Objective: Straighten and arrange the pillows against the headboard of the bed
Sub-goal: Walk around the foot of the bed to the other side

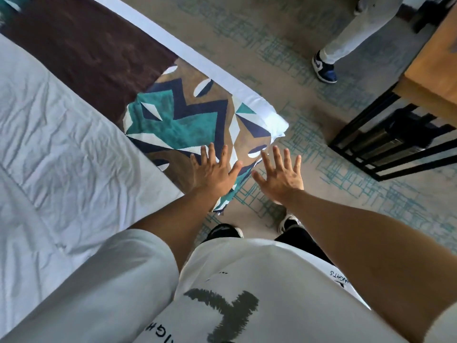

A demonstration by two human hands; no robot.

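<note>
Bed (61, 144) corner under patterned runner (178, 120), left hand (212, 169) and right hand (279, 177) splayed, empty, over open carpet (371, 206).

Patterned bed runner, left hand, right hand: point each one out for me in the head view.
patterned bed runner (178, 120): head view, on the teal patch of its draped end.
left hand (214, 173): head view, back of the hand, fingers spread over the runner.
right hand (279, 178): head view, back of the open hand.

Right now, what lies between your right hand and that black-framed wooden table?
In the head view, only bare patterned carpet lies between the open right hand and the table; nothing stands there.
</note>
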